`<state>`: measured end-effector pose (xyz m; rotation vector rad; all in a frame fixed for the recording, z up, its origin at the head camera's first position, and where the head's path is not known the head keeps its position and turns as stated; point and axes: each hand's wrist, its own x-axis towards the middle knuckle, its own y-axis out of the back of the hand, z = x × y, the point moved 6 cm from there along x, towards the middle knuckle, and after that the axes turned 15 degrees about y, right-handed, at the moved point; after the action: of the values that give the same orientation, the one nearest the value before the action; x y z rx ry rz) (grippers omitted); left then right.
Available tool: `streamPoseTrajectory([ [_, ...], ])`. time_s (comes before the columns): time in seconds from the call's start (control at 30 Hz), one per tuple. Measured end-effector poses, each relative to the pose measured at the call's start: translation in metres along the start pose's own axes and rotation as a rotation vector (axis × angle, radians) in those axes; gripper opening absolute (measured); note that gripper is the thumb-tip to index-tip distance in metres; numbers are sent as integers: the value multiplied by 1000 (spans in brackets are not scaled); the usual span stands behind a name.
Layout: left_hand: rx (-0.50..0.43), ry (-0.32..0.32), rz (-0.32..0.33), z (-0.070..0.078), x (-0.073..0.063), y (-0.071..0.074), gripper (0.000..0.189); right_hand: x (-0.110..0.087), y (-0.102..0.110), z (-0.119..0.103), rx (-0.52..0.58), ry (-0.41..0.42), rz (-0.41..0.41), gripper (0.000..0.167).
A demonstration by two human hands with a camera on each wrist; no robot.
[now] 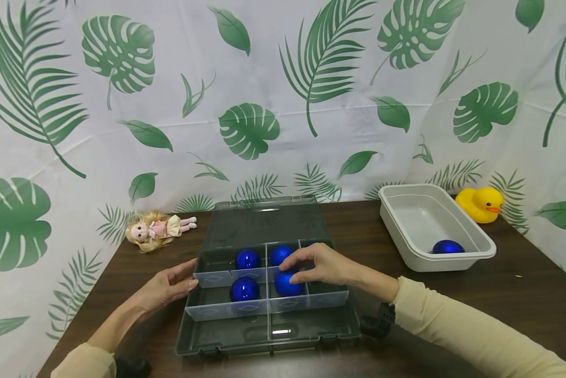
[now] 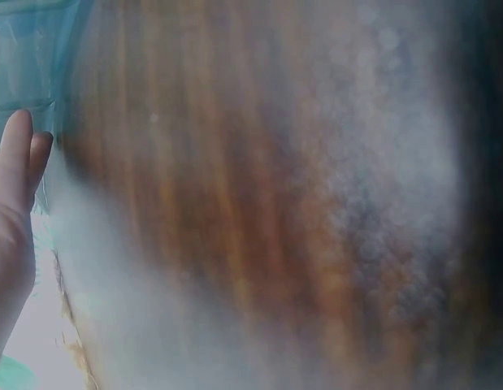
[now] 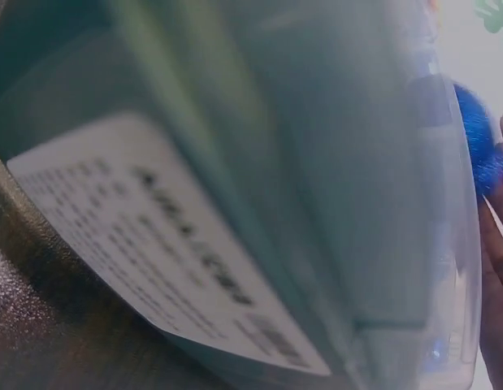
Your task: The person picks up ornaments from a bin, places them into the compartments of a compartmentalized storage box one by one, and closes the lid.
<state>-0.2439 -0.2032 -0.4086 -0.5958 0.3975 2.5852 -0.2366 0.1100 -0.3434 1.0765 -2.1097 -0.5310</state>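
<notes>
Glitter-blue ball [image 1: 290, 287] just below the right hand [image 1: 323, 265]

Head: nearer right hand pinches the rough sphere, no long axis, in the middle-row compartment right of the central divider [image 1: 268, 304]; relaxed left hand [image 1: 168, 287] touches the smoky plastic organizer case [image 1: 226, 333]; left wrist: fingers straight beside blurred wood grain; right wrist: printed label [image 3: 174, 252], translucent wall

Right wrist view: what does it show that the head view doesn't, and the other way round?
Only the right wrist view shows the printed label on the divided plastic box, its text blurred. Only the head view shows the left hand, blonde doll, yellow rubber duck, and pale plastic bin with a glossy blue bauble inside. Both show the box, the right hand touching a textured blue bauble, and the dark wood table.
</notes>
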Motion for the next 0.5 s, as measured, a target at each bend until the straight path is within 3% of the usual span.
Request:
streamPoseTrajectory([
  [0.23,-2,-11,-4,2,-1,0,77,0,-3,-2,-36,32,-24,25],
  [0.5,-3,-19,-9,0,0,-1,77,-6,13,-2,28,-27,56,27],
])
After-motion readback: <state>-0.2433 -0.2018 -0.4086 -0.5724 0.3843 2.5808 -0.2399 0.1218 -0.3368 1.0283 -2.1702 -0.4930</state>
